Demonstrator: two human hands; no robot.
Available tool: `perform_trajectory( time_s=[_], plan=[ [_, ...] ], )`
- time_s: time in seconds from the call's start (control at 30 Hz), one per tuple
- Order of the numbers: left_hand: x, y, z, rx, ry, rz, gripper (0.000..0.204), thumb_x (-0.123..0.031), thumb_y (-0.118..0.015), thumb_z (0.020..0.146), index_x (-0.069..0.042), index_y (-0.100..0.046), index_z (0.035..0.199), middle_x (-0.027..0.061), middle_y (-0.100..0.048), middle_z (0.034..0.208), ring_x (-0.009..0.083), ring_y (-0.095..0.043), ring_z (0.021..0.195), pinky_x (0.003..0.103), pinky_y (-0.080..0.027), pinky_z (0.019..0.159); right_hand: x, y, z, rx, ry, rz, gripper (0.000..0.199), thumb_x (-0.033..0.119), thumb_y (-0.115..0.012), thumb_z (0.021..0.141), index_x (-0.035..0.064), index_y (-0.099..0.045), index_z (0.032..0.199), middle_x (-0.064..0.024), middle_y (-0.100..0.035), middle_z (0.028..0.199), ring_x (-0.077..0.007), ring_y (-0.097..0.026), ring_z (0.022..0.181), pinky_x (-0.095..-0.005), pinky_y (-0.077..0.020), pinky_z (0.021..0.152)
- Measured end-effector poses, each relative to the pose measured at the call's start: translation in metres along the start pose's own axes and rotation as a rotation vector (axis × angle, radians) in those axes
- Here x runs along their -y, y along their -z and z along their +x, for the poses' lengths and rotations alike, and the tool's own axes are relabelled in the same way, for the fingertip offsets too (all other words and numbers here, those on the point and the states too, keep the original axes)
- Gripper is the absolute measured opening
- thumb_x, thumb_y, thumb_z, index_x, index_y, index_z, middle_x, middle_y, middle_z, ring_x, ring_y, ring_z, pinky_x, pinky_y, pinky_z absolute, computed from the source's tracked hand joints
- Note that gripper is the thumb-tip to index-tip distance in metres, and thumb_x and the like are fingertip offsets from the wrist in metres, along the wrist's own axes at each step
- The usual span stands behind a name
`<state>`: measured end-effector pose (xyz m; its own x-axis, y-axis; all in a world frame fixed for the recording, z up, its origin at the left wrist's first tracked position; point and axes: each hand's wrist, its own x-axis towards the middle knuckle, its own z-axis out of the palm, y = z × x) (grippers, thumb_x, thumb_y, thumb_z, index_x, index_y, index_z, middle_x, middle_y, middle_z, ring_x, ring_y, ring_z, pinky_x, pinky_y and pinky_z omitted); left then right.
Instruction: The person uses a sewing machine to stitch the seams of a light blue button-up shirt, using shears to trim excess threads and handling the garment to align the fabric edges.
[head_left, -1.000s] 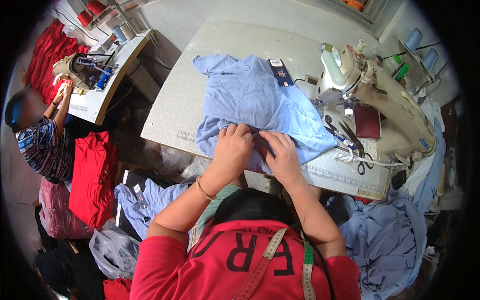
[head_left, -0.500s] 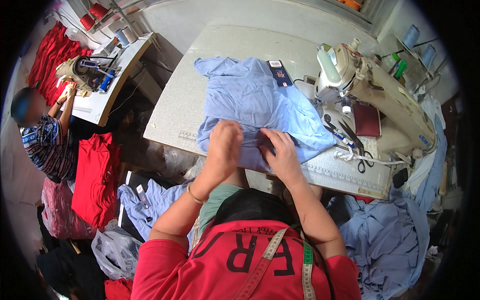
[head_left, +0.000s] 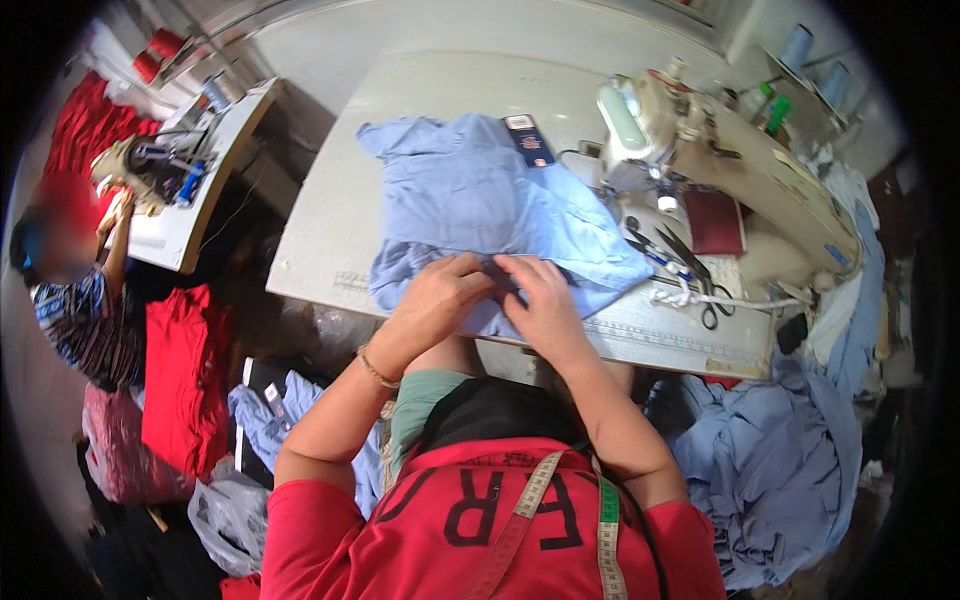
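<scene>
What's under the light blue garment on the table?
The pale tabletop shows around the light blue garment, so it lies on that. Anything else beneath it, or behind the left hand and right hand, is hidden.

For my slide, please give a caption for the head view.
Both hands touch a blue garment beside a sewing machine.

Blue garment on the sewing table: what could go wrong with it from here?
The blue garment reaches the near edge of the table, so a pull toward the body might drag it off.
Its right corner lies close to the dark scissors; if the cloth shifts that way, it might catch on them.
The left hand and right hand work close together at the near part, so the cloth might bunch there.
</scene>
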<state>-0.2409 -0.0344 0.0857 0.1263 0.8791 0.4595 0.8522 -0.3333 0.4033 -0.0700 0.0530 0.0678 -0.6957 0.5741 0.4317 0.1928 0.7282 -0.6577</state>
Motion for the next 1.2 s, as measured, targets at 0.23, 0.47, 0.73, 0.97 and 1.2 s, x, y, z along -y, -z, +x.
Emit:
perform_trajectory(
  time_s=[0.23, 0.47, 0.73, 0.97, 1.2],
  plan=[
    [-0.003, -0.006, 0.002, 0.096, -0.098, 0.255, 0.011, -0.004, -0.059, 0.079, -0.004, -0.053, 0.088, 0.0115, -0.053, 0.084, 0.0312, -0.059, 0.076, 0.039, -0.049, 0.067, 0.000, 0.012, -0.006, -0.015, -0.013, 0.111, 0.044, 0.001, -0.064, 0.076, 0.0038, -0.059, 0.120, -0.0157, -0.061, 0.112, -0.0343, -0.056, 0.107, -0.0411, -0.0451, 0.094],
    [-0.004, -0.008, -0.008, -0.006, 0.117, 0.173, 0.008, -0.004, -0.054, 0.086, -0.001, -0.050, 0.093, 0.0161, -0.053, 0.085, 0.0356, -0.058, 0.079, 0.043, -0.047, 0.069, -0.029, 0.119, -0.026, -0.134, -0.263, -0.273, 0.029, -0.001, -0.059, 0.082, 0.0032, -0.063, 0.111, -0.0153, -0.061, 0.114, -0.0318, -0.058, 0.108, -0.0381, -0.0452, 0.095],
    [-0.014, -0.015, -0.006, -0.262, 0.447, -0.266, 0.007, -0.007, -0.058, 0.090, 0.000, -0.057, 0.093, 0.0199, -0.061, 0.084, 0.0381, -0.060, 0.079, 0.040, -0.047, 0.069, -0.085, 0.148, -0.020, 0.078, -0.152, -0.767, 0.027, 0.003, -0.060, 0.082, 0.0064, -0.062, 0.109, -0.0151, -0.058, 0.099, -0.0358, -0.059, 0.095, -0.0446, -0.0489, 0.082],
    [-0.017, -0.018, -0.005, -0.183, 0.510, -0.465, 0.013, -0.009, -0.056, 0.093, 0.003, -0.058, 0.097, 0.0156, -0.060, 0.084, 0.0283, -0.059, 0.077, 0.034, -0.047, 0.070, -0.061, 0.161, -0.019, -0.037, -0.403, -0.196, 0.024, 0.011, -0.049, 0.095, 0.0019, -0.056, 0.116, -0.0142, -0.066, 0.092, -0.0261, -0.065, 0.077, -0.0368, -0.0505, 0.070],
    [-0.025, -0.028, 0.003, -0.212, 0.394, -0.450, 0.006, -0.003, -0.054, 0.091, 0.003, -0.054, 0.094, 0.0203, -0.057, 0.085, 0.0400, -0.056, 0.079, 0.042, -0.045, 0.070, 0.029, 0.115, -0.001, 0.348, -0.454, 0.291, 0.033, 0.019, -0.055, 0.096, 0.0033, -0.055, 0.125, -0.0073, -0.065, 0.080, -0.0184, -0.062, 0.071, -0.0322, -0.0491, 0.066]
  ],
)
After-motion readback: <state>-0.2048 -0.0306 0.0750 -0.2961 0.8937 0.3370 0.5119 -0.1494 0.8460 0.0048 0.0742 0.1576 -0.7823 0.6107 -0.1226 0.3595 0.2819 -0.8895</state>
